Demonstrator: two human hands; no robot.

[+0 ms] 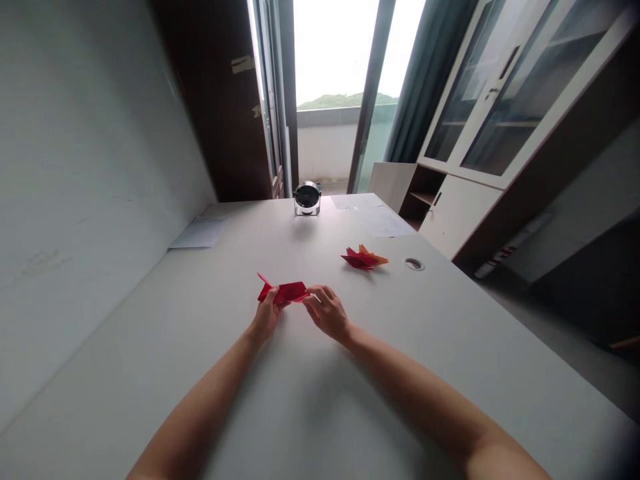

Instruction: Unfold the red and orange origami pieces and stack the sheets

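A folded piece of red paper [285, 291] lies low over the white table [150, 347] in front of me. My left hand [267, 313] pinches its left end, where a pointed flap sticks up. My right hand [327, 309] has its fingers curled and pinched on the paper's right end. Both forearms reach in from the bottom of the view. Farther back and to the right rest two finished folded paper shapes, one red [356, 259] and one orange [374, 257], touching each other.
A small round desk fan [307, 198] stands at the table's far edge. Sheets of white paper lie at the far left [200, 233] and far right [373, 217]. A cable hole [414, 264] sits near the right edge. A cabinet [465, 200] stands to the right.
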